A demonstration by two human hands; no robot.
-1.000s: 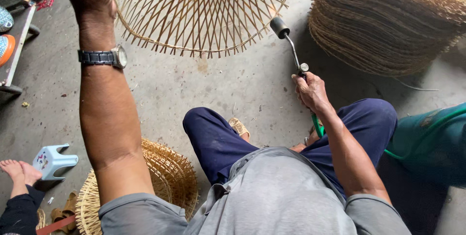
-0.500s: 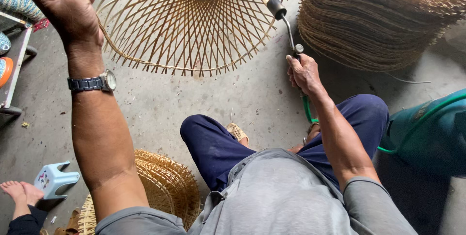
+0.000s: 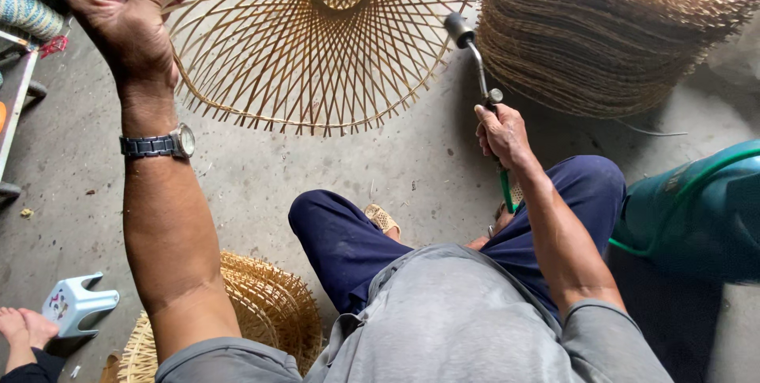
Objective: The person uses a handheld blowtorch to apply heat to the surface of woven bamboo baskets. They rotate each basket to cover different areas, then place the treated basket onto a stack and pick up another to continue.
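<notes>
Floor: grey concrete (image 3: 261, 169), dusty, with small scraps scattered about.
Left hand: left hand (image 3: 127, 15) raised, fingers clenched round the rim spokes of a round woven bamboo frame (image 3: 317, 51), which hangs tilted above the floor; a metal wristwatch (image 3: 158, 144) sits on the wrist.
Right hand: right hand (image 3: 503, 134) closed tight on the handle of a gas torch (image 3: 475, 58), its dark nozzle just beside the frame's edge.
Hose: green hose (image 3: 681, 185) runs to a green cylinder (image 3: 697, 217) at right.
Stack: piled woven frames (image 3: 609, 35), upper right.
Lower left: flat woven pieces (image 3: 269, 312) and a small pale plastic stool (image 3: 75, 304).
</notes>
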